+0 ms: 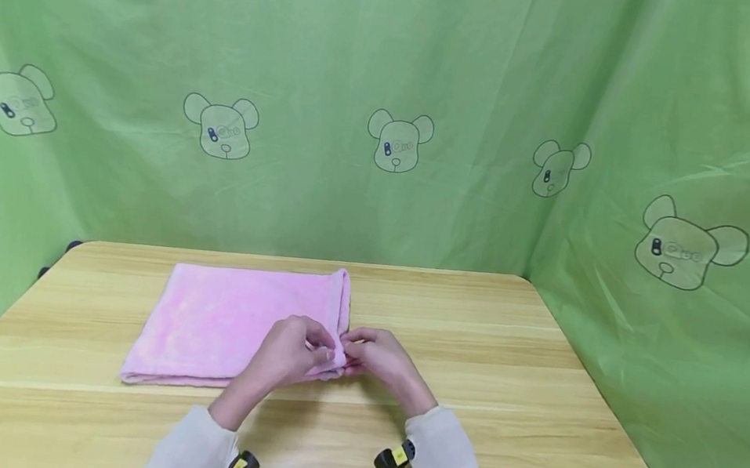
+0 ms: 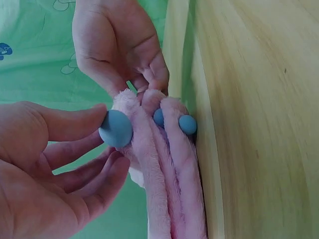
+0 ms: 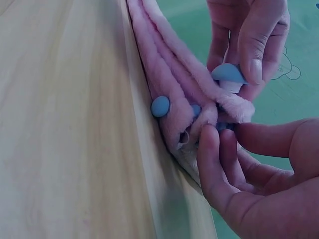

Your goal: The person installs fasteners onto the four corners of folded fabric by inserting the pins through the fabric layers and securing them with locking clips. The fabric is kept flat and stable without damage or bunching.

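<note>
A folded pink plush blanket [image 1: 229,317] lies on the table, and both hands meet at its near right corner. Between thumb and fingers, my left hand [image 1: 291,351] pinches a blue mushroom-shaped quilt clip [image 2: 116,129] at the top layer's edge; the right wrist view shows a white stem under the clip's cap. My right hand [image 1: 388,361] pinches the blanket's corner from the other side, with a bit of blue visible by its fingertips [image 3: 211,137]. Lower on the stacked folds sit smaller blue round knobs [image 2: 187,124], one partly hidden between layers.
The wood-grain table [image 1: 474,342] extends right of the blanket and toward the person. Green curtains [image 1: 308,201] with bear-head drawings hang behind and along both sides. Black wrist cameras [image 1: 390,464] are strapped under the pale sleeves [image 1: 458,466].
</note>
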Tool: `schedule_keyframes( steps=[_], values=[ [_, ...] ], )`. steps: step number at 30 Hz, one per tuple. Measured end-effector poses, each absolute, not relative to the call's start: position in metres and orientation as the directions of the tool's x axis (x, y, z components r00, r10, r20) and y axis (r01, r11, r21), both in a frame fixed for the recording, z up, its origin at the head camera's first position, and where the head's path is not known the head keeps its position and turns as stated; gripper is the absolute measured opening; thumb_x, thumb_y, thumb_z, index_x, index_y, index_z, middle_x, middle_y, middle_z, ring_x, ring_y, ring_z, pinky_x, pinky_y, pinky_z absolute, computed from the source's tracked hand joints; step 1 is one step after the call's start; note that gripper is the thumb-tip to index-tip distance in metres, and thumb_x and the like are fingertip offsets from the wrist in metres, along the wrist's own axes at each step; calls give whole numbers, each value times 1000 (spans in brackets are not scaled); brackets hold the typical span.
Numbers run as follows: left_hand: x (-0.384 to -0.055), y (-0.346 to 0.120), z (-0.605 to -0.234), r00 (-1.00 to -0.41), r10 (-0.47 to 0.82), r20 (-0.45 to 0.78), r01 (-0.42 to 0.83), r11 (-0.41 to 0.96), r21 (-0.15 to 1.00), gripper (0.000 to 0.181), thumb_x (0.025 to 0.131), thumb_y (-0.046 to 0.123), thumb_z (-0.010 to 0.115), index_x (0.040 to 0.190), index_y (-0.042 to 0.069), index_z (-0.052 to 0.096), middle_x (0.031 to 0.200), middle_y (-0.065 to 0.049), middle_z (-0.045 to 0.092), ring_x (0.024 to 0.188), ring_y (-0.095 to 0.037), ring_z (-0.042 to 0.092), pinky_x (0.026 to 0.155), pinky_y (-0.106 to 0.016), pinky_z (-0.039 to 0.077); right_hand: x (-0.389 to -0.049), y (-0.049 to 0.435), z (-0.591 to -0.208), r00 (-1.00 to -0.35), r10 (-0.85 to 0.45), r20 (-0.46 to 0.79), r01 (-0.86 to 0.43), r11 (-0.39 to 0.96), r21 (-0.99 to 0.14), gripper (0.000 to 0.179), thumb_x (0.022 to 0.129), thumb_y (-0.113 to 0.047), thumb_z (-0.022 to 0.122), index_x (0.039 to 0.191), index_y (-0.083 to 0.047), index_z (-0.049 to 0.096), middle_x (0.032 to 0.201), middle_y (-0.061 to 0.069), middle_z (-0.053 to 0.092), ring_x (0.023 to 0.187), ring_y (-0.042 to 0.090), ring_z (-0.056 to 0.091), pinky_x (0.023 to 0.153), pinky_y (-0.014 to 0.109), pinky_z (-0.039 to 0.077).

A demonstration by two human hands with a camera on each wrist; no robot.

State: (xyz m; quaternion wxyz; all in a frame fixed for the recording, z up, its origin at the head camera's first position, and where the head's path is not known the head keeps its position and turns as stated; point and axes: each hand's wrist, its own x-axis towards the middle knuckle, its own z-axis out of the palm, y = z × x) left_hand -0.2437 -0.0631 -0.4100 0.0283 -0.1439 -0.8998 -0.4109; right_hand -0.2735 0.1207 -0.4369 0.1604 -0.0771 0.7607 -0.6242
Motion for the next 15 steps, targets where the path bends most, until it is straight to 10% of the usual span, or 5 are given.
schedule_keyframes(
  steps=[15],
  values=[
    [-243,-62,-416,-953,238,188,298,624,722,8,92,15,74,97,10,77,85,-6,75,69,-12,63,64,-31,52,-274,115,-443,-955,-263,-139,44,338,-940,22,99,-7,54,106,10,68,80,12,66,66,16,63,66,35,62]
  ],
)
